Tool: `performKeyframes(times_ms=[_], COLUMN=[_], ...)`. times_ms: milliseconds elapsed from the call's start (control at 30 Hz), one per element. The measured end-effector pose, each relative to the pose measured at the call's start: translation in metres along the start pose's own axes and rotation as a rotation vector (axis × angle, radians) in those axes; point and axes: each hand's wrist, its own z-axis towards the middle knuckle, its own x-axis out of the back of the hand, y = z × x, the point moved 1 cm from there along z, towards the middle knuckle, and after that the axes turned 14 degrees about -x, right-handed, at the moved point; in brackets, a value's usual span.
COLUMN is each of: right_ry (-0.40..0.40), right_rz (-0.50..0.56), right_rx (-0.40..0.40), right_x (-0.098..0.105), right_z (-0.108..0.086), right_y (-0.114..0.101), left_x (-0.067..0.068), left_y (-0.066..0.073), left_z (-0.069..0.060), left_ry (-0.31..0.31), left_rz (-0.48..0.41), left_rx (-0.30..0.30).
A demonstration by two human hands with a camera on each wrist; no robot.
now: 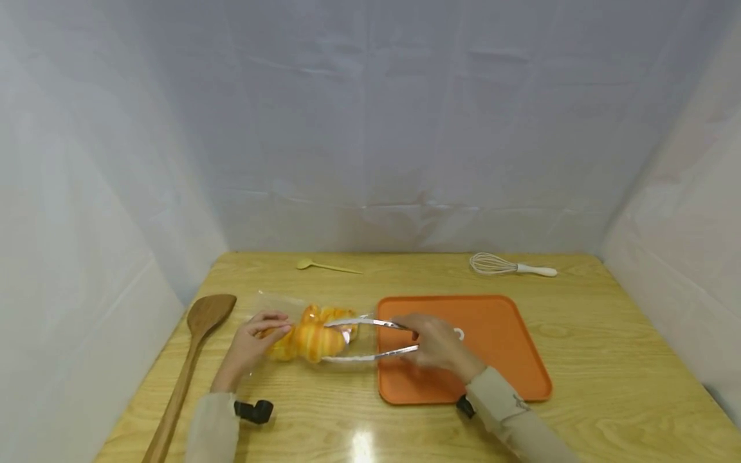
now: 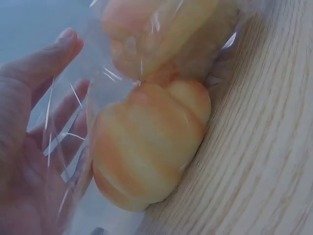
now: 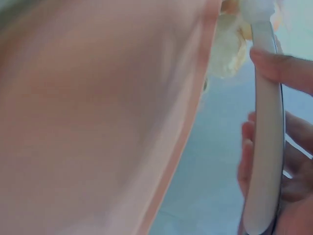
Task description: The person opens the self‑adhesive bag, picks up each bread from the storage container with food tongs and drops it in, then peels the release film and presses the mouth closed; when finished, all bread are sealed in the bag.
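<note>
Pale sheeting [image 1: 359, 128] rings the desk [image 1: 318, 418]; right fingers [image 3: 288, 71] grip tongs [image 3: 268, 147], aimed left at bagged bread [image 2: 146, 142] beside the nearer, loosely spread left fingers [image 1: 267, 316]!

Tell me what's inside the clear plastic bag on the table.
The clear plastic bag holds at least two croissant-shaped bread pieces, banded yellow and orange. In the head view, the left hand and tongs cover parts; undersides and exact count are hidden.
</note>
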Motion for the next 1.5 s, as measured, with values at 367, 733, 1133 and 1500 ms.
performKeyframes(times_ms=[367,733,1133,1500], right_ry=[-0.233,-0.085,-0.012,0.055], right_rz=[0.155,-0.031,0.019,0.152], right_rx=[-0.166,-0.083,-0.349,-0.582], right_x=[0.004,0.008,0.041,0.077], right_z=[-0.002,-0.011,-0.05,-0.102], right_y=[0.007,0.001,0.05,0.088], left_x=[0.001,0.001,0.003,0.003], left_y=[-0.002,0.001,0.0,-0.002], left_z=[-0.002,-0.001,-0.006,-0.006], left_ry=[-0.077,-0.13,-0.127,-0.122], left_rz=[0.031,0.035,0.028,0.03], left_rx=[-0.001,0.106,0.097,0.085])
